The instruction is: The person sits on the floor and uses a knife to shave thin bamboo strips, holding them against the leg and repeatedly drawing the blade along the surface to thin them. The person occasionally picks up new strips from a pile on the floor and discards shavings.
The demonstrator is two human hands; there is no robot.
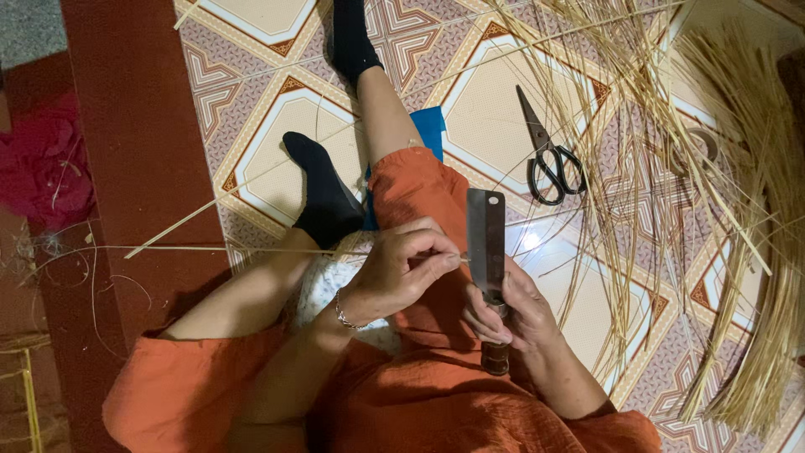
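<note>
Two hands meet right over the lap here, and the cleaver [485,239] is the thing to go by. Its flat rectangular blade stands up out of the right hand [510,315], which is wrapped closed around the dark wooden handle, the butt of it poking out below the fist. Just left of the blade, the left hand [398,273] has its fingers pinched shut on a long thin strip of cane [251,250]; the strip's end touches the blade's edge and the rest runs off to the left, past a black-socked foot [323,197] and over the dark red border of the floor. Up and to the right of the cleaver, a pair of black-handled scissors [547,159] lies on the patterned tile floor [277,126], closed I think. Further right again, a big loose pile of pale split cane [738,210] fans out across the tiles.
</note>
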